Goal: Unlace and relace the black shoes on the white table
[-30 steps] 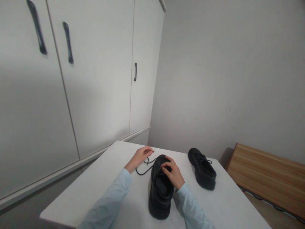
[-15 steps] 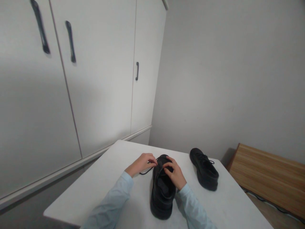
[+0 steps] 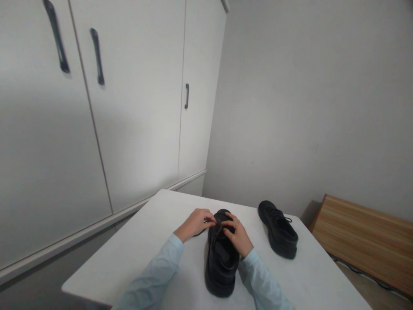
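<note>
A black lace-up shoe (image 3: 220, 275) rests on the white table (image 3: 145, 249), its heel toward me and its opening facing up. Over its left lacing edge, my left hand (image 3: 198, 224) is closed, thumb and forefinger pinched on a black shoelace (image 3: 200, 233) that shows partly below the hand. My right hand (image 3: 237, 234) curls over the right side of the same shoe, fingertips closed on the upper by the tongue. The lace's end between the fingers is too small to make out.
A second black shoe (image 3: 279, 230), its lace tied, stands at the table's right rear. White cabinets (image 3: 138, 107) with dark handles rise at left, and a grey wall (image 3: 306, 107) behind. A wood-grain panel (image 3: 364, 241) is beyond the table's right edge.
My left hand has moved slightly right, closer to the tongue, and less of the loose lace shows. My right hand stays nearly in place on the shoe.
</note>
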Demonstrator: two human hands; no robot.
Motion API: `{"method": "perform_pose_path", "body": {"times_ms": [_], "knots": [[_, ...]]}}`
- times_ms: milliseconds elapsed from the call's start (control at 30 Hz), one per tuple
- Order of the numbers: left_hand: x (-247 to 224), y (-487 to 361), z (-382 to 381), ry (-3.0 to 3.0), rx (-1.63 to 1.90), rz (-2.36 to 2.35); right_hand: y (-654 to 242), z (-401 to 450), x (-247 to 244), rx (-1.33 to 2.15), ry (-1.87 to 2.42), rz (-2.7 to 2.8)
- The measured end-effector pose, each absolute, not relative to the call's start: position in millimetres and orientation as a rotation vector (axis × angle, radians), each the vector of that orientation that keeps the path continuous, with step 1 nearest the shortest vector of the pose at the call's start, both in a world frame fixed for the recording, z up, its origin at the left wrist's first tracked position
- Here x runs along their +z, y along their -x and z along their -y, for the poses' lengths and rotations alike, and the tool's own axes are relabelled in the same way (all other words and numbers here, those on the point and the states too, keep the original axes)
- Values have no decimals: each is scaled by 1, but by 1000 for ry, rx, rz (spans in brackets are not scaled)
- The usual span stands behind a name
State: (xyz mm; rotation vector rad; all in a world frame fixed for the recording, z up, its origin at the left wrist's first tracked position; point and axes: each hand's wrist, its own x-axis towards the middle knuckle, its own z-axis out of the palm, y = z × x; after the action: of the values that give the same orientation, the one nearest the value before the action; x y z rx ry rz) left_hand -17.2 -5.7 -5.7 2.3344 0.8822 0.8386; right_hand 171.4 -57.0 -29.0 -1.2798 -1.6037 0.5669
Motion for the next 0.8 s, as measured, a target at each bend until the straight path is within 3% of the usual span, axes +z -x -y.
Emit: {"method": "perform_pose_path", "body": {"times_ms": [367,800], "knots": [[-26,10,-6,-2094,824,-919,-166,59,-21,486,1415,1671],[-16,18,-1,-2196,815,-843,-161,60,-25,354,1406,1589]]}}
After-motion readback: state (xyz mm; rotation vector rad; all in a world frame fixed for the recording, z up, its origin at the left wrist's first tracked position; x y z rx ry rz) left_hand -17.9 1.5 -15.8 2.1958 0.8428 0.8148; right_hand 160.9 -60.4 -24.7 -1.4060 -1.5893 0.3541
